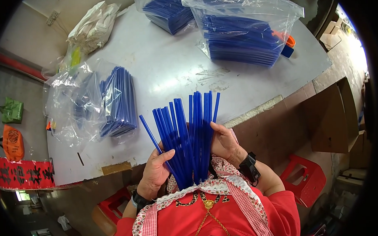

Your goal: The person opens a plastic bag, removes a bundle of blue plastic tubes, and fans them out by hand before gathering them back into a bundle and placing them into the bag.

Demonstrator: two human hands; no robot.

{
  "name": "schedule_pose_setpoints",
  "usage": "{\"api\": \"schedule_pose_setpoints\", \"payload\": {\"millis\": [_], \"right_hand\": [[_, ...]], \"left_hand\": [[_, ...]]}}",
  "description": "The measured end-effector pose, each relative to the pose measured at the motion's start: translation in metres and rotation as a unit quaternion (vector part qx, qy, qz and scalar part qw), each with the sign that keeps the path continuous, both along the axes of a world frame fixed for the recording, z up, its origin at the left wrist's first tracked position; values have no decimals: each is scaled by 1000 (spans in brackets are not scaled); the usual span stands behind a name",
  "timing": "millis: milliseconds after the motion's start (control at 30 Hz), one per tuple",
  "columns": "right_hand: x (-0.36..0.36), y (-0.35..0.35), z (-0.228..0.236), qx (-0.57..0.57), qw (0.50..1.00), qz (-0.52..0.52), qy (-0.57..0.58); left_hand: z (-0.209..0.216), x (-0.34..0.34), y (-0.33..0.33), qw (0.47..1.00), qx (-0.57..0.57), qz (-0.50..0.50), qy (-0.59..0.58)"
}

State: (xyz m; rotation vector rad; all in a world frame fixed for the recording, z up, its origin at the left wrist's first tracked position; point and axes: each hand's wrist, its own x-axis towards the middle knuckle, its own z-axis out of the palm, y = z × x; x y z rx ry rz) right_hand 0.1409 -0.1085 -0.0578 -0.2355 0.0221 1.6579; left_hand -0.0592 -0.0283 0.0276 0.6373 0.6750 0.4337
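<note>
A loose bundle of long blue plastic tubes (182, 135) stands between my two hands, fanned out at the top. Its lower ends rest against my flowered apron (171, 200). My left hand (156, 169) is closed round the bundle's left side, its thumb lying over one tube that leans away to the left. On the other side my right hand (224, 142) grips the bundle, thumb at the outermost tubes; its other fingers are mostly hidden behind them. Nearest on the table is a clear bag of blue tubes (118, 99), left of the bundle.
The white table (166, 69) carries two more clear bags of blue tubes (242, 41) (168, 12) at its far side. An orange-handled tool (289, 40) lies beside one. Red stools (304, 178) stand behind me, and a cardboard box (330, 117) is at the right.
</note>
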Motion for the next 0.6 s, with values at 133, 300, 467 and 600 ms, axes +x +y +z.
{"api": "schedule_pose_setpoints", "payload": {"millis": [133,300,467,600], "right_hand": [[1,-1,6,11,1000,-6,-7],[-5,4,9,-5,997,-9,-79],[-32,23,31,0,877,-81,-475],[-22,25,34,17,711,-105,-695]], "left_hand": [[1,0,0,1000,-4,3,-9],[-2,14,-4,1000,10,7,1],[-13,45,-24,990,118,-14,74],[-17,48,-14,994,45,-61,81]]}}
